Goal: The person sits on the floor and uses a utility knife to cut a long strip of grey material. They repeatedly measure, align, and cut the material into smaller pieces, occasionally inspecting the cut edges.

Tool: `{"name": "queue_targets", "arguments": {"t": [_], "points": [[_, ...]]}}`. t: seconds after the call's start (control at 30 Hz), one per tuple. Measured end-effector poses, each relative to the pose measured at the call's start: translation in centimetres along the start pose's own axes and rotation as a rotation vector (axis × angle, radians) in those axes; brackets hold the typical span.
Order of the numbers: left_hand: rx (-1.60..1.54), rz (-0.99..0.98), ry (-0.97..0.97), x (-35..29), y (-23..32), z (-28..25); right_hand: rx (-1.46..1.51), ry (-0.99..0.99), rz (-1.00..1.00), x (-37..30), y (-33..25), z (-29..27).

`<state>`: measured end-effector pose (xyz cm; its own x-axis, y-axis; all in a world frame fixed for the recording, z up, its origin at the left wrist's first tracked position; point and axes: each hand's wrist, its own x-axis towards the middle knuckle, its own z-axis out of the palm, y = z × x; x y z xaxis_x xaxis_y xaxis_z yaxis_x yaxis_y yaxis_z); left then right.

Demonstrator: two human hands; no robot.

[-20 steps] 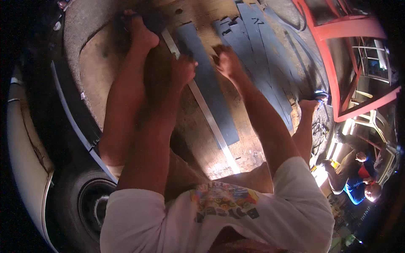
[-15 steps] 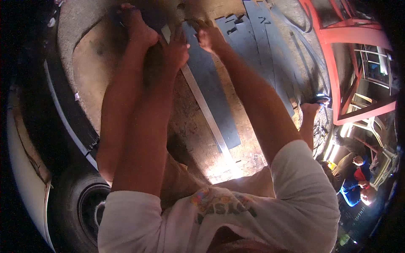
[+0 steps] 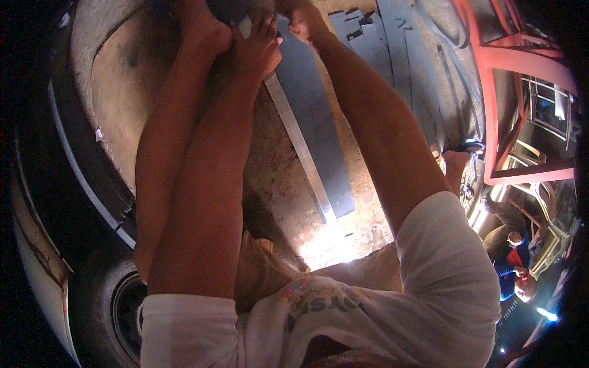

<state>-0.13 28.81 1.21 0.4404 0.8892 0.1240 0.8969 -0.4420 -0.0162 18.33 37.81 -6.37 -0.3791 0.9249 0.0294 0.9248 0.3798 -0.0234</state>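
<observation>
The left hand (image 3: 260, 52) lies with fingers spread over the far part of a long metal strip (image 3: 299, 138), which runs along the left edge of a grey sheet (image 3: 316, 116) on a wooden board (image 3: 273, 178). The right hand (image 3: 303, 23) is curled over the sheet's far end; whether it grips anything, I cannot tell. More grey pieces (image 3: 399, 58) lie to the right.

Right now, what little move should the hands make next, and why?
Perhaps press the metal strip down with the left hand: the hand is over its far part, and the strip, running along the left side of the grey sheet, could slide.
</observation>
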Motion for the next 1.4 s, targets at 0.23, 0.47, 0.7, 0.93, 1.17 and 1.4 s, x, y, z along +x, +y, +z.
{"name": "queue_targets", "arguments": {"t": [0.23, 0.47, 0.7, 0.93, 1.17, 1.4], "points": [[0.028, -0.029, -0.106, 0.0, 0.2, -0.2, 0.276, 0.246, 0.043, -3.0, -1.5, -1.1], [-0.234, 0.001, 0.077, -0.4, -0.5, 4.1, 0.389, 0.347, 0.142, -12.5, -6.4, -9.2], [0.2, 0.04, 0.079, -0.6, -2.3, 6.2, 0.959, 0.46, 0.357, -34.2, -14.5, -17.7], [0.003, 0.044, -0.029, -1.3, -1.8, 3.9, 0.655, 0.819, 0.739, -58.7, -23.7, -31.0], [-0.108, 0.057, 0.012, -4.4, 0.4, 0.6, 0.768, 0.446, 0.617, -61.4, -23.2, -37.4], [-0.049, 0.118, -0.443, -20.4, 13.7, -9.0, 0.624, 0.537, 0.479, -52.7, -21.5, -35.8]]}}
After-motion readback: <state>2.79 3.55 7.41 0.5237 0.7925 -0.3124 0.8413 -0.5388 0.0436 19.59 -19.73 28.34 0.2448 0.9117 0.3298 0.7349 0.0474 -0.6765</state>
